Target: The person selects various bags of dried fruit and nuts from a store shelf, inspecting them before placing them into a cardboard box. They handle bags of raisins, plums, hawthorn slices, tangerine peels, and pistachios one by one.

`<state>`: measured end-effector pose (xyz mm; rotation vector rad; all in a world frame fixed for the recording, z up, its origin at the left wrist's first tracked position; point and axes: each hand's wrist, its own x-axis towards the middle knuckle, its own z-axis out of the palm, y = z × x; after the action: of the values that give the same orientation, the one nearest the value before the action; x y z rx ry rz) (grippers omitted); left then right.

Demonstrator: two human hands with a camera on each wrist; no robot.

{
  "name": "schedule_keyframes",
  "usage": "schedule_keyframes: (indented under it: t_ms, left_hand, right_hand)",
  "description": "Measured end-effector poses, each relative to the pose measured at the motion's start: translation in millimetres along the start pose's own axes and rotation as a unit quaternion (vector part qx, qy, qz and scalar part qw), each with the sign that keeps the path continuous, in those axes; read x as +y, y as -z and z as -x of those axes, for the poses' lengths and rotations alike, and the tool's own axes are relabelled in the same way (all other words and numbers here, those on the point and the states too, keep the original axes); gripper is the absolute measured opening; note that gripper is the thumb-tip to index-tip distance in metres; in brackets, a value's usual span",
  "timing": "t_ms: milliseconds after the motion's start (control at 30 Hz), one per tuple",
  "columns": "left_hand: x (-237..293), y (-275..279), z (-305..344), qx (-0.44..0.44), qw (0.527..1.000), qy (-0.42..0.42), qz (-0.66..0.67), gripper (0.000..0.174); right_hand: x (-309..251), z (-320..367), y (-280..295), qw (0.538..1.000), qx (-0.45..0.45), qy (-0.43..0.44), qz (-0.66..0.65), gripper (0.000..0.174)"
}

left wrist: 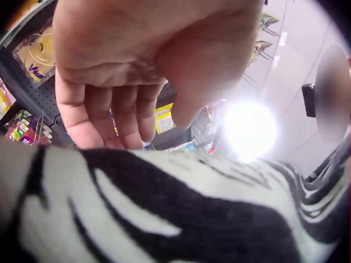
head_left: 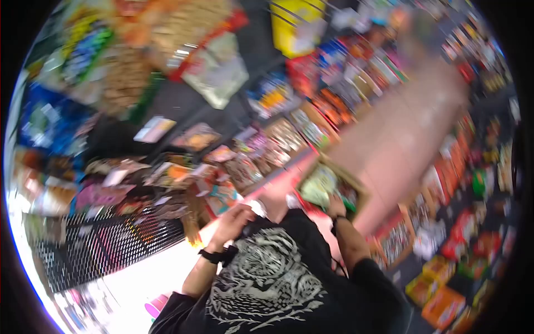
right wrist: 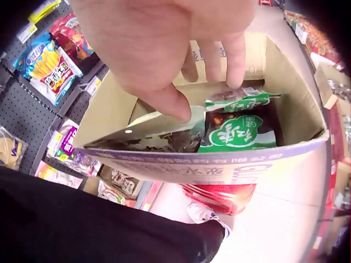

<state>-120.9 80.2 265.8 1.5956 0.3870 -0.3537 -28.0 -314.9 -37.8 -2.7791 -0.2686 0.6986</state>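
Observation:
My right hand (right wrist: pixel 164 49) reaches down over an open cardboard box (right wrist: pixel 285 156), fingers pointing into it. The thumb tip lies at the upper edge of a pale, shiny snack packet (right wrist: pixel 164 127) leaning inside. Beside that packet stands a dark packet with a green label (right wrist: pixel 238 131), close below the fingertips. From the head view, a pale green bag (head_left: pixel 318 186) shows in the box to the left of that hand. My left hand (head_left: pixel 232 224) hovers in front of the printed black shirt (head_left: pixel 267 267), its fingers loosely bent with nothing between them.
Shelves with hanging snack bags (head_left: pixel 219 69) stand on the left, with boxed goods below. Across the aisle floor (head_left: pixel 400 128) run more stocked shelves (head_left: pixel 461 234). A red object (right wrist: pixel 219 197) shows below the box, near a white shoe (right wrist: pixel 205 213). Another person (head_left: pixel 420 39) is far up the aisle.

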Motion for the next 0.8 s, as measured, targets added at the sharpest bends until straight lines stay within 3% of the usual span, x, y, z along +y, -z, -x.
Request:
schedule_keyframes:
  t_ms: [100,133,167,200,233,333,433,500,600,667,733,767,800]
  left_hand:
    - [3.9,-16.5,-0.9,0.011,1.0,-0.021,-0.005,0.02]
    - [-4.9,-22.1,-3.2,0.029,0.999,-0.023,0.015,0.022]
    - [-14.9,-30.1,-5.2,0.039,0.998,-0.023,0.037,0.023]
    - [-13.1,-37.2,-2.0,0.063,0.997,-0.029,0.042,0.023]
    - [-9.3,-41.9,-0.1,0.069,0.997,-0.025,0.019,0.024]
    - [-10.9,-53.4,5.5,0.092,0.996,-0.014,0.007,0.025]
    - [-25.6,-63.2,4.0,0.11,0.994,-0.015,0.018,0.025]
    - [-32.5,-66.8,-1.6,0.127,0.989,-0.052,0.058,0.025]
    - [-3.7,-76.6,-5.3,0.135,0.989,-0.058,0.011,0.025]
    - [7.2,-78.8,-12.5,0.131,0.988,-0.066,-0.04,0.025]
    - [4.1,-80.9,-22.2,0.077,0.994,-0.045,-0.063,0.036]
    - [12.4,-83.9,-25.2,0.077,0.994,-0.048,-0.062,0.036]
    - [26.2,-88.5,-25.7,0.116,0.986,-0.078,-0.096,0.049]
  right_hand:
    - [-23.1,-8.8,24.5,0.997,-0.073,0.0,0.027,0.052]
    - [-14.1,-16.2,10.0,0.997,-0.051,0.03,0.058,0.047]
    - [-19.1,-17.6,19.5,0.993,-0.098,0.024,0.055,0.037]
    - [-5.1,-27.1,2.3,0.99,-0.097,0.084,0.06,0.03]
    - [-12.4,-25.4,13.4,0.991,-0.105,0.066,0.052,0.03]
    - [-17.5,-26.4,32.7,0.996,-0.043,0.076,0.029,0.025]
    - [-6.9,-42.6,56.3,0.993,-0.026,0.068,0.092,0.024]
    - [5.5,-51.6,71.9,0.994,0.067,0.082,0.03,0.018]
    - [-17.3,-38.9,150.2,0.987,0.079,0.138,0.031,0.016]
    - [-35.0,-25.4,202.8,0.963,0.068,0.242,-0.093,0.013]
    - [-70.9,4.4,271.6,0.953,0.049,0.273,-0.121,0.017]
    - [-88.7,17.6,301.9,0.94,0.032,0.303,-0.153,0.02]
    - [-99.3,28.9,324.6,0.94,0.035,0.303,-0.151,0.02]
